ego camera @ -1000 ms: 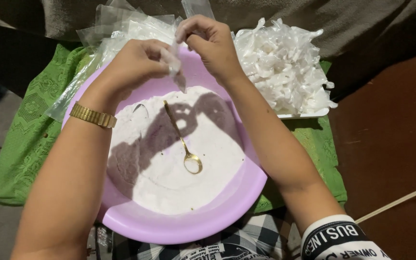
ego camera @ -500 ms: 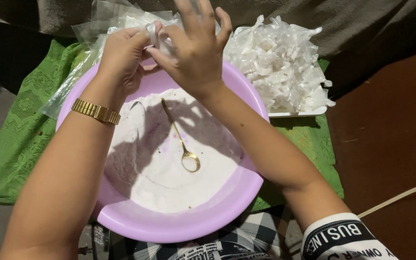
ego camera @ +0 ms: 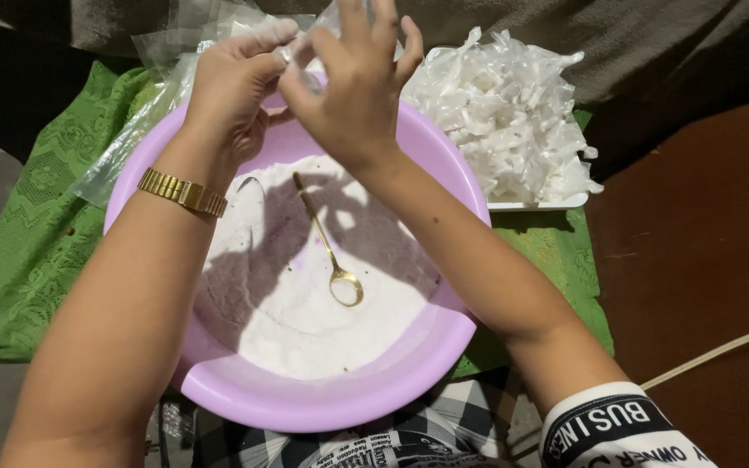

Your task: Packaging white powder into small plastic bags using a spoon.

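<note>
Two hands are raised at top centre of frame over a lilac basin [ego camera: 244, 394]. A small clear plastic bag [ego camera: 298, 54] is pinched by left hand [ego camera: 234, 87], grip clenched on it; right hand [ego camera: 350, 91] touches same bag w/ fingers spread, its grip can't be told. White powder [ego camera: 292, 321] & a gold spoon [ego camera: 331, 256] lie in basin, mid-frame. Pile of clear bags [ego camera: 504, 113] sits upper right on white tray [ego camera: 535, 205]; green cloth [ego camera: 28, 251] is seen at left.

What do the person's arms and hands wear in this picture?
Both hands are bare, without gloves. The left hand has a gold link watch band at the wrist. The right hand has a bare forearm; near the elbow sits a white sleeve cuff with black lettering.
</note>
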